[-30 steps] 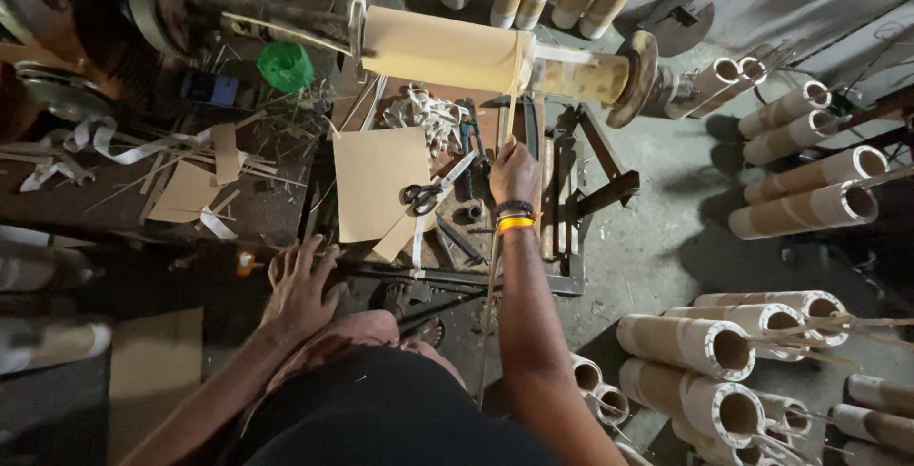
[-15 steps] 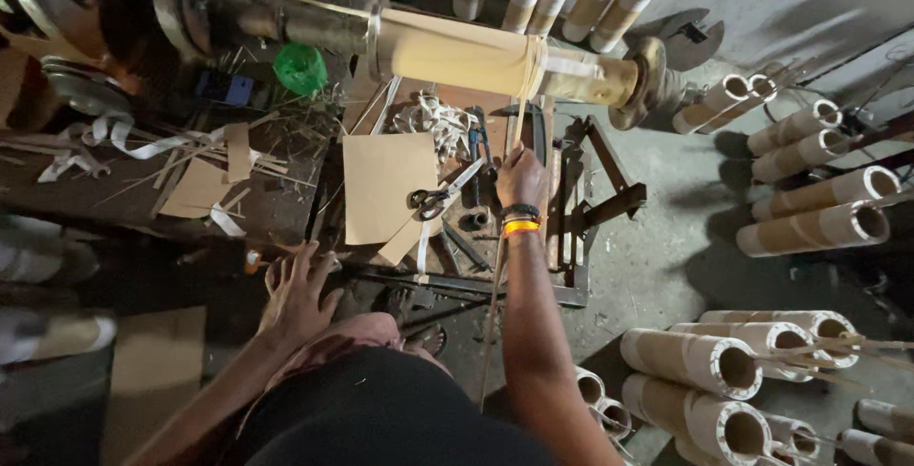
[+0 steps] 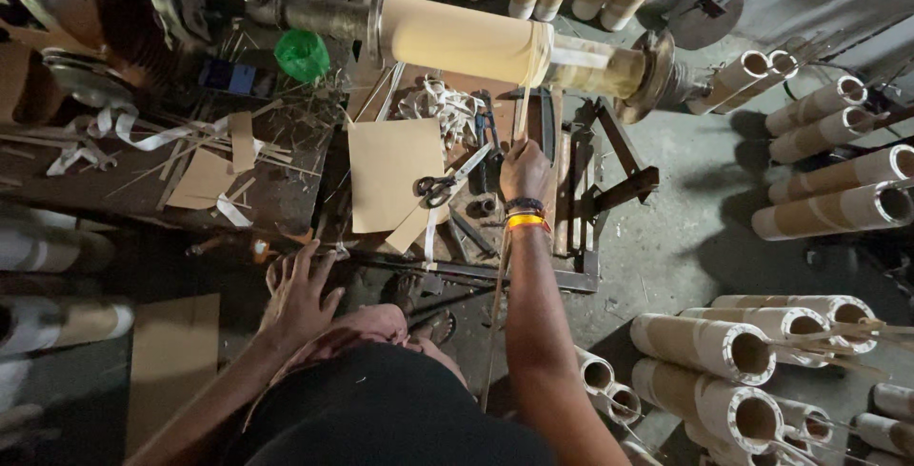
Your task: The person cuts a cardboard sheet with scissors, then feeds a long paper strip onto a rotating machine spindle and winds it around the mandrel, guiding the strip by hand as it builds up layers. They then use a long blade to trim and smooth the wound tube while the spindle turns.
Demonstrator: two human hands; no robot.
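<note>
Meanwhile, right hand [image 3: 526,171] fingers pinch the paper strip [image 3: 522,109] feeding the tube [image 3: 464,39]; left hand [image 3: 300,295] rests splayed.

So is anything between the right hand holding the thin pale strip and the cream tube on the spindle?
Nothing visible. The right hand grips the thin pale strip, which runs straight up to the cream cardboard tube on the metal spindle. The scissors lie off to its left.

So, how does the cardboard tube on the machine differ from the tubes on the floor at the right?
The tube on the machine is mounted on a metal shaft; the floor tubes lie loose. A paper strip held by the right hand runs to the mounted tube; the floor tubes show open, hollow ends. All are tan cardboard cylinders.
</note>
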